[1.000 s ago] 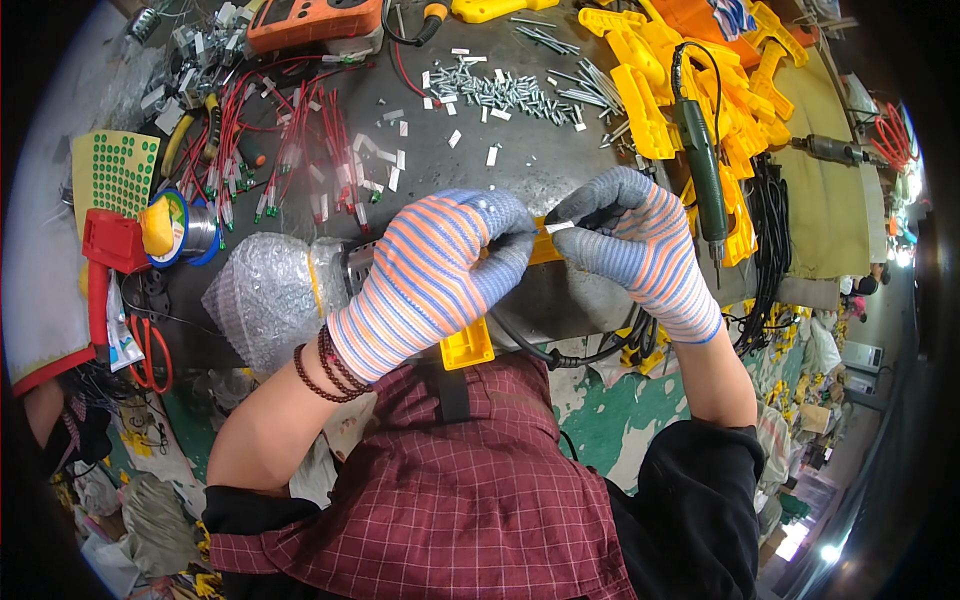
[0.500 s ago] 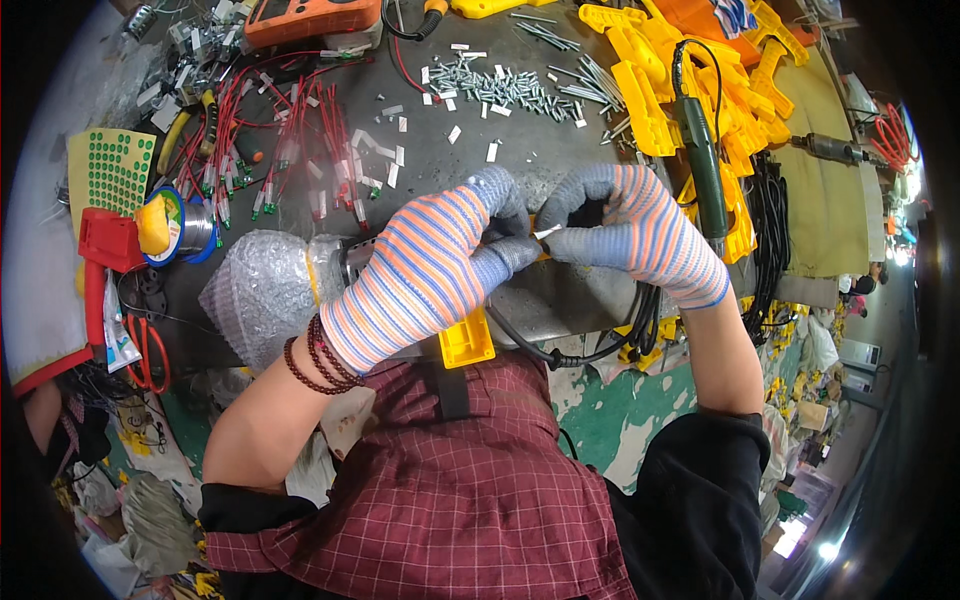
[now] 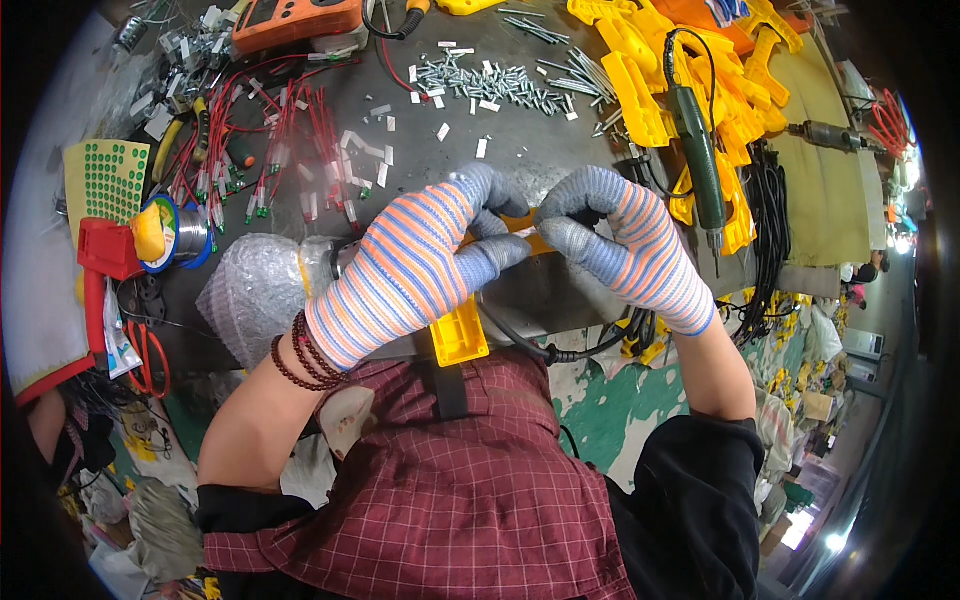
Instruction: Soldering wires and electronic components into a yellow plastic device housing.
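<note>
Over the near edge of the bench, my left hand (image 3: pixel 405 265), in a striped knit glove with grey fingertips, is closed round a yellow plastic tool housing (image 3: pixel 462 335). Below the palm its handle part sticks out, while more yellow shows between my two hands. A small white strip (image 3: pixel 524 232) lies between my left thumb and my right fingertips, over the yellow plastic. My right hand (image 3: pixel 635 240), gloved alike, has thumb and forefinger bent together in a pinch at the strip's right end. Much of the housing is hidden behind the gloves.
A bubble-wrapped piece (image 3: pixel 255 295) lies left of my hands, near a solder spool (image 3: pixel 190 235) and red wires (image 3: pixel 320 140). Screws (image 3: pixel 490 85) and white strips are scattered beyond. A green corded screwdriver (image 3: pixel 698 155) hangs at right before yellow housings (image 3: pixel 640 100). A black cable (image 3: pixel 590 350) loops nearby.
The white strip has shifted slightly left, toward my left thumb. My left thumb and fingers have parted a little, showing more yellow plastic between the hands. The view has shifted slightly.
</note>
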`<state>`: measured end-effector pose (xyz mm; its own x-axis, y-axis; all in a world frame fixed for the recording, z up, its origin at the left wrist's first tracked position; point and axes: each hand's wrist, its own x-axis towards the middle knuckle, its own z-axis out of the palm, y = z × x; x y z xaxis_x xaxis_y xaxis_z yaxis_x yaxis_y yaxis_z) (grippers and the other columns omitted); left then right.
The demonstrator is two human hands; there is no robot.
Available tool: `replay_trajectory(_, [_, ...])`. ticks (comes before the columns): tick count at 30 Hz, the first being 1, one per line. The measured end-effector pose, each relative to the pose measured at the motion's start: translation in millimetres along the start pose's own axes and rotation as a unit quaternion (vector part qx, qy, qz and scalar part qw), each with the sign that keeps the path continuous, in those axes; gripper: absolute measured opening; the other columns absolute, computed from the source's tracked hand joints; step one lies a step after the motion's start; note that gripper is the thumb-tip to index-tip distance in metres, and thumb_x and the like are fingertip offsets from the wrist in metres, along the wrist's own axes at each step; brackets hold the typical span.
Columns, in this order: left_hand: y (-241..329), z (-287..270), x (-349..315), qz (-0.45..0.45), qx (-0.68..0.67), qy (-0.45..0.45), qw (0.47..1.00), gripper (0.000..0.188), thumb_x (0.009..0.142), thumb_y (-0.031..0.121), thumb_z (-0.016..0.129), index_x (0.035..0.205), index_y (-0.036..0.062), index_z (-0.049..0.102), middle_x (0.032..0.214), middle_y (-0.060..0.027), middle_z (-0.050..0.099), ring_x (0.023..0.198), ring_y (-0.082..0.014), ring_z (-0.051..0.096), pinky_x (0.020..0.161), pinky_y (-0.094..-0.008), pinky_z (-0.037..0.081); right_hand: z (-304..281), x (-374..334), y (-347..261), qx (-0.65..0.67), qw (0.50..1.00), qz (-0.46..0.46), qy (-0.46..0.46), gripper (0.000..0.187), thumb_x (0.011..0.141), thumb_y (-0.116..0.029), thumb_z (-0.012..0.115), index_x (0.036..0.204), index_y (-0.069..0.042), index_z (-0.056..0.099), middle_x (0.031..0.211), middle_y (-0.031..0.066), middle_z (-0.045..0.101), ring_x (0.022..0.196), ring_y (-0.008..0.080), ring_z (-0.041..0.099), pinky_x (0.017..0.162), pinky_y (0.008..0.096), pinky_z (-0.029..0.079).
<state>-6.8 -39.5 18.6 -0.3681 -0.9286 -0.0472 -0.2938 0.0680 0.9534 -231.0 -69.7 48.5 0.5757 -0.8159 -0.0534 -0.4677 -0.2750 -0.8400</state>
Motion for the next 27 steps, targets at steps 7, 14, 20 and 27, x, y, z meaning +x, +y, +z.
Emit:
replay_trajectory(7, [7, 2, 1, 0.018, 0.073, -0.008, 0.997, 0.014, 0.086, 0.013, 0.066, 0.094, 0.0015, 0.066, 0.082, -0.0106, 0.067, 0.076, -0.0180, 0.067, 0.073, -0.0320, 0.052, 12, -4, 6, -0.134, 0.979, -0.141, 0.067, 0.016, 0.085, -0.012, 0.070, 0.093, -0.003, 0.060, 0.082, 0.0156, 0.058, 0.072, 0.0343, 0.059, 0.065, 0.0379, 0.048])
replay_trajectory(14, [0, 1, 0, 0.033, 0.069, 0.013, 0.997, 0.013, 0.087, 0.012, 0.065, 0.094, 0.0015, 0.065, 0.079, -0.0103, 0.067, 0.074, -0.0174, 0.065, 0.071, -0.0313, 0.052, 22, -37, -1, 0.040, 0.972, 0.038, 0.230, 0.005, 0.089, -0.008, 0.061, 0.093, -0.004, 0.060, 0.076, 0.0072, 0.059, 0.067, 0.0179, 0.057, 0.065, 0.0308, 0.048])
replay_trajectory(20, [6, 4, 2, 0.002, 0.058, 0.026, 0.998, 0.015, 0.088, 0.012, 0.064, 0.098, 0.0010, 0.065, 0.084, -0.0092, 0.067, 0.078, -0.0143, 0.064, 0.074, -0.0297, 0.051, 57, -80, -2, -0.262, 0.962, -0.045, 0.067, 0.021, 0.079, -0.024, 0.072, 0.093, -0.009, 0.067, 0.077, 0.0062, 0.063, 0.069, 0.0282, 0.060, 0.068, 0.0393, 0.046])
replay_trajectory(27, [-2, 3, 4, -0.033, -0.016, -0.003, 0.999, 0.015, 0.090, 0.008, 0.062, 0.101, -0.0015, 0.062, 0.089, -0.0072, 0.066, 0.086, -0.0110, 0.063, 0.079, -0.0266, 0.051, 53, -90, 23, -0.408, 0.890, -0.053, 0.198, 0.028, 0.073, -0.015, 0.071, 0.099, -0.012, 0.062, 0.098, 0.0064, 0.062, 0.094, 0.0280, 0.059, 0.088, 0.0447, 0.043])
